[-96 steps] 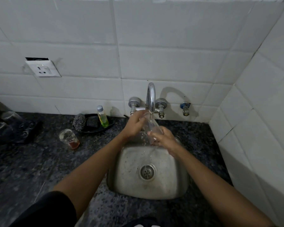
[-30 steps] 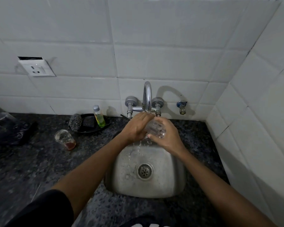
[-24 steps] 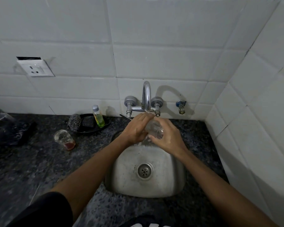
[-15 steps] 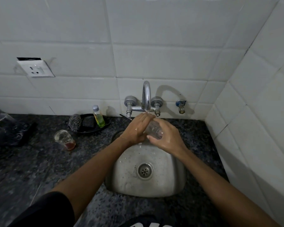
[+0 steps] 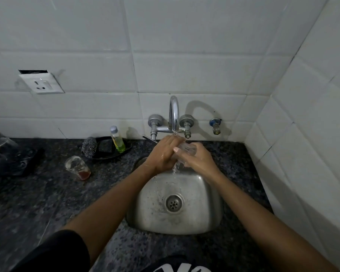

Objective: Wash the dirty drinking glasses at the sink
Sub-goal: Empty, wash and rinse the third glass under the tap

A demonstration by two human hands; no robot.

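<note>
Both hands hold one clear drinking glass [image 5: 187, 149] under the chrome tap [image 5: 174, 112], above the back of the steel sink [image 5: 155, 213]. My left hand [image 5: 164, 153] wraps its left side and my right hand [image 5: 196, 159] grips its right side. Water runs from the spout over the glass and falls into the basin. Most of the glass is hidden by my fingers. A second glass [image 5: 77, 167] with reddish dregs stands on the dark counter left of the sink.
A black soap dish [image 5: 108, 153] behind the dirty glass holds a steel scrubber [image 5: 89, 147] and a small bottle of yellow-green liquid [image 5: 117, 141]. Dark objects with glassware [image 5: 6, 154] lie at the far left. A tiled wall stands close on the right.
My hands have stayed under the tap, shifting their grip around the glass. Water now streams down from between them into the sink.
</note>
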